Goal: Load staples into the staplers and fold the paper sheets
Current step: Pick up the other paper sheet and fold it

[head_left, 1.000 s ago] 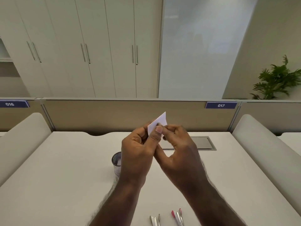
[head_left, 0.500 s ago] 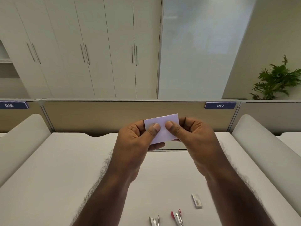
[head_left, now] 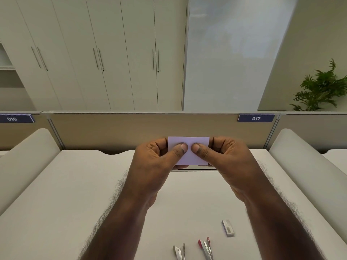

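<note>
Pinching folded paper sheet (head_left: 188, 151) between left hand (head_left: 154, 162) and right hand (head_left: 227, 158), thumbs nearly touching, above tabletop (head_left: 56, 194). Risk: uneven thumb pressure skews crease.

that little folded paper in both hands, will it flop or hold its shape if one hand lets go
The folded paper probably holds its shape: it looks flat and small, with straight edges. It is likely very light, since the left hand and right hand pinch it with thumbs only lightly. It may spring open slightly.

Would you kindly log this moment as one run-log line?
left hand + right hand | pinch small folded white paper above desk | staplers untouched
</note>
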`<move>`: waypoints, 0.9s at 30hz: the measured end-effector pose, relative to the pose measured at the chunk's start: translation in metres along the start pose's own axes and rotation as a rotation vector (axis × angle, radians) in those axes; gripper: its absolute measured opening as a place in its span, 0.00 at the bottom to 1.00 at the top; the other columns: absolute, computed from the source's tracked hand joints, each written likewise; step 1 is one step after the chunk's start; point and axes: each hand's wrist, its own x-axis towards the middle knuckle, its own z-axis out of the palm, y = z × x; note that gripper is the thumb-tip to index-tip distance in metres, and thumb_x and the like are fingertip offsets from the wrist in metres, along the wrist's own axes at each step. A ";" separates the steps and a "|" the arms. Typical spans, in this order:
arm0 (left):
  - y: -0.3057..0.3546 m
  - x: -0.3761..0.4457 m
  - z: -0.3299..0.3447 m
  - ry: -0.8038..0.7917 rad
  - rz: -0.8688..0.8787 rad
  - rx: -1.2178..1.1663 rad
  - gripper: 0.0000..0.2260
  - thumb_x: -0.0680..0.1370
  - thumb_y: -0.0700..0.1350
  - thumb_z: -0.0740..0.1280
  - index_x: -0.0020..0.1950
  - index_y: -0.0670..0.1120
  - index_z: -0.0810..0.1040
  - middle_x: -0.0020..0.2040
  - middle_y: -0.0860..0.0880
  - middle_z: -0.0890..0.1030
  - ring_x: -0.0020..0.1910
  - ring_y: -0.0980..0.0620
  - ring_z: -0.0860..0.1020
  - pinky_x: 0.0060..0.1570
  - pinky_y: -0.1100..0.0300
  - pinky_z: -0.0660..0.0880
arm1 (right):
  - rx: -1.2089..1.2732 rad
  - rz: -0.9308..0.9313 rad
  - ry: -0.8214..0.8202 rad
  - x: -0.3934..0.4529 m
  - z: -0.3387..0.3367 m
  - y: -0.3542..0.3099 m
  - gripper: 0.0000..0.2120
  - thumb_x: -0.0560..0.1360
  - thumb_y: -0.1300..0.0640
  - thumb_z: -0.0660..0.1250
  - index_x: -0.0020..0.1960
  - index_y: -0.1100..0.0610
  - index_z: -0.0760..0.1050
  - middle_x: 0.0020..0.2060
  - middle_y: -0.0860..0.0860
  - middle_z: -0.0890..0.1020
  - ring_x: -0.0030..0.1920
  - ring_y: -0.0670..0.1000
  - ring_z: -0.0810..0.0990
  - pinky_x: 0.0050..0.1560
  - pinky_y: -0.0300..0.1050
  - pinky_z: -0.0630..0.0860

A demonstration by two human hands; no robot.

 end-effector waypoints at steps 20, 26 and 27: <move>-0.010 0.001 0.001 -0.019 0.036 0.101 0.07 0.79 0.41 0.67 0.53 0.44 0.84 0.45 0.45 0.87 0.44 0.47 0.85 0.39 0.58 0.81 | -0.072 -0.063 0.040 -0.003 0.008 0.009 0.06 0.75 0.58 0.71 0.51 0.55 0.84 0.44 0.49 0.87 0.46 0.51 0.86 0.48 0.43 0.82; -0.029 -0.003 -0.002 0.328 0.024 0.200 0.09 0.74 0.47 0.73 0.54 0.52 0.82 0.46 0.54 0.86 0.45 0.53 0.84 0.44 0.55 0.80 | -0.320 -0.185 0.372 -0.006 0.011 0.028 0.06 0.74 0.57 0.72 0.42 0.46 0.82 0.34 0.48 0.85 0.35 0.49 0.83 0.37 0.45 0.82; -0.034 -0.006 -0.003 0.401 0.022 0.226 0.08 0.74 0.49 0.73 0.52 0.53 0.83 0.44 0.55 0.86 0.46 0.54 0.84 0.45 0.54 0.79 | -0.409 -0.244 0.422 -0.007 0.012 0.032 0.05 0.74 0.58 0.72 0.42 0.48 0.82 0.34 0.46 0.84 0.35 0.45 0.82 0.35 0.38 0.80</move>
